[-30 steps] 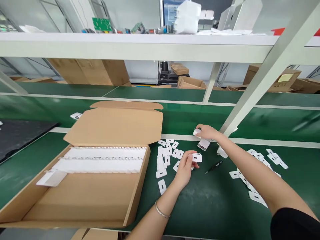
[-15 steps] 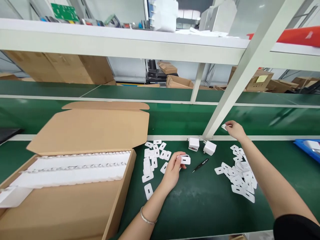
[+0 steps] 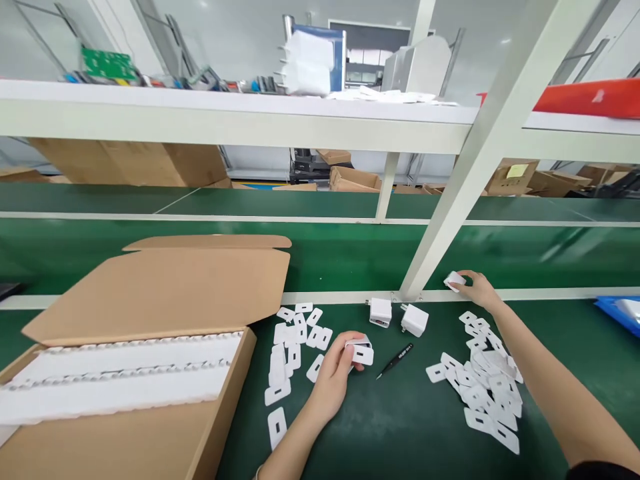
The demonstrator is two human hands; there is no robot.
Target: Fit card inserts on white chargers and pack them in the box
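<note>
My left hand (image 3: 336, 380) pinches a few white plates with slots (image 3: 362, 353), just left of a black pen-like tool (image 3: 395, 361). Farther right, my right hand (image 3: 475, 290) holds a small white piece (image 3: 455, 281) between thumb and fingers, near the bench's back rail. Two white chargers with prongs, a left one (image 3: 380, 312) and a right one (image 3: 415, 320), sit between my hands. Loose white plates lie in a left group (image 3: 295, 357) beside the carton and in a heap (image 3: 493, 380) below my right hand.
An open cardboard box (image 3: 227, 400) with white padded strips (image 3: 120, 380) fills the left side. A slanted white post (image 3: 450, 200) rises between the chargers and my right hand. A blue tray (image 3: 617, 313) lies at the far right, and a shelf (image 3: 240, 123) crosses above.
The view has tilted up, so the bench sits lower in the picture. The piece in my right hand now shows its broad face. My left hand still holds its plates.
</note>
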